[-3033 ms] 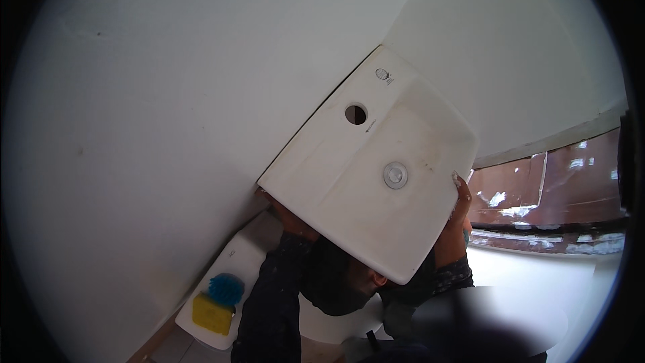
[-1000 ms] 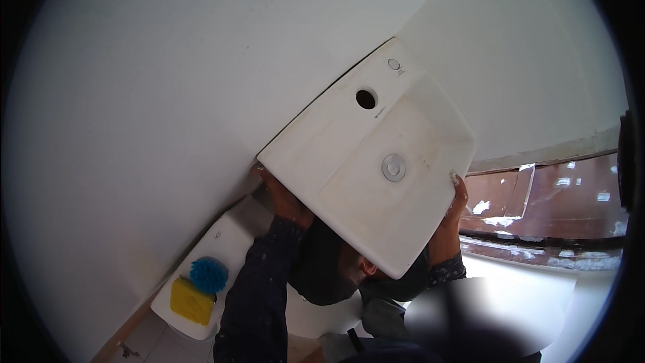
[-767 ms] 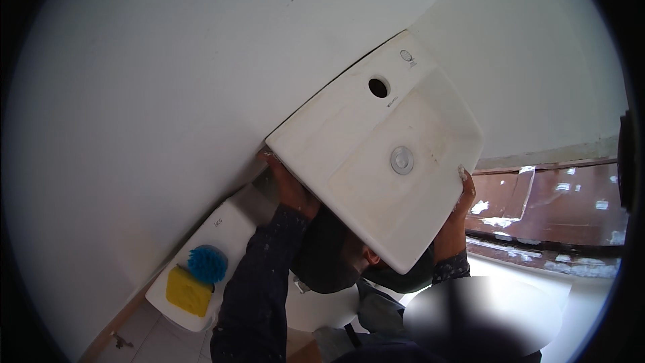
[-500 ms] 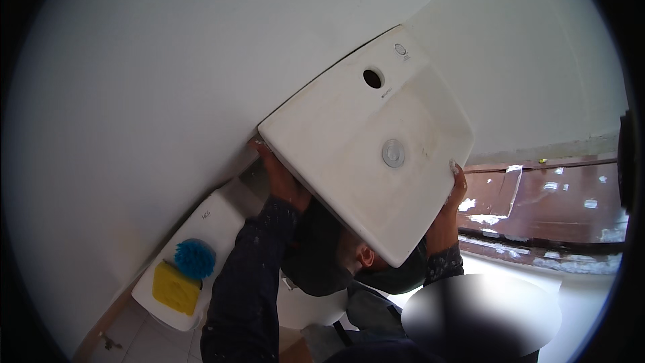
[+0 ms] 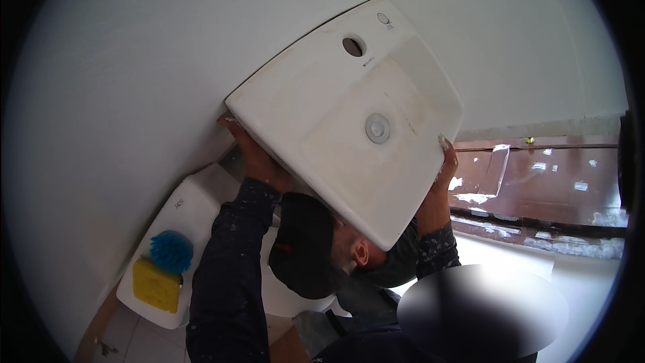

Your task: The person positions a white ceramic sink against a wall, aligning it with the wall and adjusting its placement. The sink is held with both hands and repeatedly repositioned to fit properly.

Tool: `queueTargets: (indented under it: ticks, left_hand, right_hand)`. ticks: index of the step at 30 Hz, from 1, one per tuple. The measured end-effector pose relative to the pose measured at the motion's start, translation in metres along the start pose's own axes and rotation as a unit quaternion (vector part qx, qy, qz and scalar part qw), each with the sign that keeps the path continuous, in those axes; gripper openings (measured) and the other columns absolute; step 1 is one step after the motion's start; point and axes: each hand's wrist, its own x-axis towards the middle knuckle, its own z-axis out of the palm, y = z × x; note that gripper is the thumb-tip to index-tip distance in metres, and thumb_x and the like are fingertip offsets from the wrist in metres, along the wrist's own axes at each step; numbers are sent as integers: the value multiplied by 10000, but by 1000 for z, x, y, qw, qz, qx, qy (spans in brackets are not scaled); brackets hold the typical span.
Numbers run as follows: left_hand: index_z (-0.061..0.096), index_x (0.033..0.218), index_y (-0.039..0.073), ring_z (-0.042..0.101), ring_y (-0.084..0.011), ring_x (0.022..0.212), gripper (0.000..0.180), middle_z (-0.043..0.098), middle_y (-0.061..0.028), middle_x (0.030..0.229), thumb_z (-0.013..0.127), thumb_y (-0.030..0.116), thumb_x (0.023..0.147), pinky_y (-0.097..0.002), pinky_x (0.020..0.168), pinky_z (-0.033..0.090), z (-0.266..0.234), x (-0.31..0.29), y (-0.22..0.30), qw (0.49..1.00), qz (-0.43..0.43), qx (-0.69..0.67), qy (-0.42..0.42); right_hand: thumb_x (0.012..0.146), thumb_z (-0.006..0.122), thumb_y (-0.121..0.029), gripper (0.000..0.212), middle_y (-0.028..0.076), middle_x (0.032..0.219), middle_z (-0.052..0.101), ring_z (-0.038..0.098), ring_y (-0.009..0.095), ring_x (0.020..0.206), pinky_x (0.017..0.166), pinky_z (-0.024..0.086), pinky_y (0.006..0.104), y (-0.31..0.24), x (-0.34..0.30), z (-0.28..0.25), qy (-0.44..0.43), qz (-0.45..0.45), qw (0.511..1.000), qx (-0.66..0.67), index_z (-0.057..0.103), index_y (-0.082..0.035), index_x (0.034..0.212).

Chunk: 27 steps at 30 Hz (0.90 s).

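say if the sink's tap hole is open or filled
Open: the tap hole in the white sink shows a dark gap, with no tap.

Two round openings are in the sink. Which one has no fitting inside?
The hole nearer the left wall: it is bare, while the other holds a grey fitting.

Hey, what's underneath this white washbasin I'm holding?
Showing from under the near edge of the washbasin are a co-worker's black cap and ear. Your left hand and right hand hold its sides, some fingers hidden. Its underside and anything directly below are covered.
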Motion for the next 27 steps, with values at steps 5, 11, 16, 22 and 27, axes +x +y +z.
queueTargets:
  ticks: [5, 11, 16, 22, 27]
  left_hand:
    - [174, 1505, 208, 238, -291, 1389, 980, 210, -84, 1529, 192, 870, 782, -475, 1123, 249, 0, 0, 0, 1000, 14, 8, 14]
    - [209, 1495, 212, 269, -281, 1375, 973, 252, -73, 1513, 206, 870, 779, -461, 1114, 275, 1, -1, 1, 1000, 12, -7, -15]
    - [236, 1485, 199, 307, -282, 1357, 961, 289, -71, 1497, 216, 860, 788, -454, 1104, 298, 3, -4, 1, 1000, 11, -4, -4]
    - [230, 1485, 180, 329, -303, 1348, 968, 299, -86, 1493, 222, 855, 792, -465, 1096, 312, 0, 0, 0, 1000, 5, -28, 0]
    - [222, 1489, 180, 321, -298, 1353, 957, 286, -79, 1502, 215, 846, 803, -466, 1101, 302, -1, 0, -1, 1000, 7, -26, 3]
  right_hand:
    - [852, 511, -302, 499, 190, 1082, 619, 632, 290, 934, 814, 536, 375, 0, -2, 6, 26, -5, 999, -36, 519, 53, 1202]
    - [842, 501, -341, 543, 174, 1117, 603, 608, 286, 980, 841, 514, 363, -3, -5, 15, 48, 18, 997, -51, 507, 42, 1228]
    - [849, 493, -330, 533, 177, 1130, 602, 607, 289, 1004, 863, 514, 373, -2, -2, 11, 52, 23, 998, -33, 504, 36, 1237]
    - [857, 488, -314, 523, 189, 1151, 598, 611, 298, 1013, 871, 515, 376, 1, 3, 1, 43, 22, 999, -11, 501, 39, 1243]
    - [848, 495, -326, 544, 192, 1150, 597, 613, 300, 1004, 867, 515, 377, 0, 1, 7, 49, 26, 998, -16, 496, 45, 1245]
